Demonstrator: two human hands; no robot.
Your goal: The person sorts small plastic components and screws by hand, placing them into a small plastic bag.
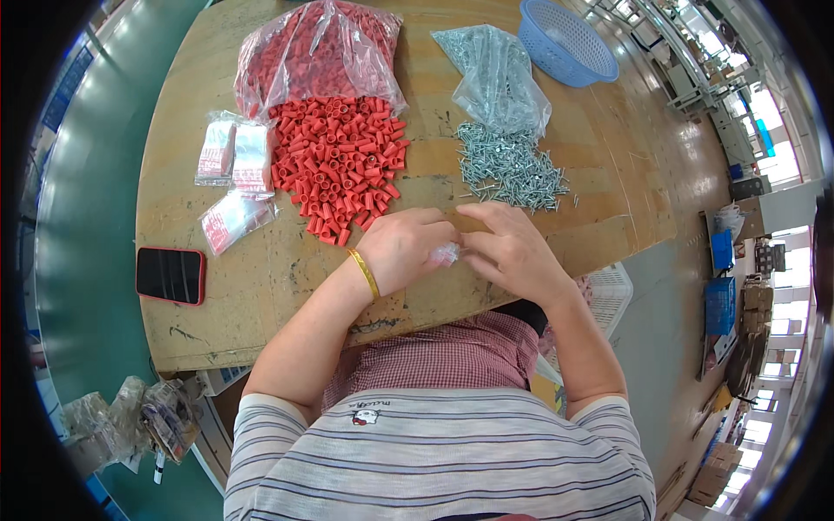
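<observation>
My left grip [407,247] is at the centre of the frame, its fingers curled in and closed on a small clear bag [446,254], which pokes out below the fingertips. My right grip [519,252] comes in just to the right, fingers bent and partly spread, its tips close against the same bag; I cannot tell whether they pinch its edge or anything else. The bag sits between my two grips, above the near edge of the worktop [608,187]. I wear a yellow bracelet [366,274] on my left wrist.

Above my left grip, red plugs [347,165] lie in a loose heap, spreading down from a big bag [321,56] at the top of the frame, full of more of them. Above my right grip lies a pile of screws [504,165], touching the mouth of a clear sack [495,74]; a blue basket [569,43] stands beside that sack, at upper right.

Left of the plugs are three packets [252,156] with red print, two side by side and one tilted below them. A phone [170,276] with a red edge lies at the left of the frame, its screen dark.
</observation>
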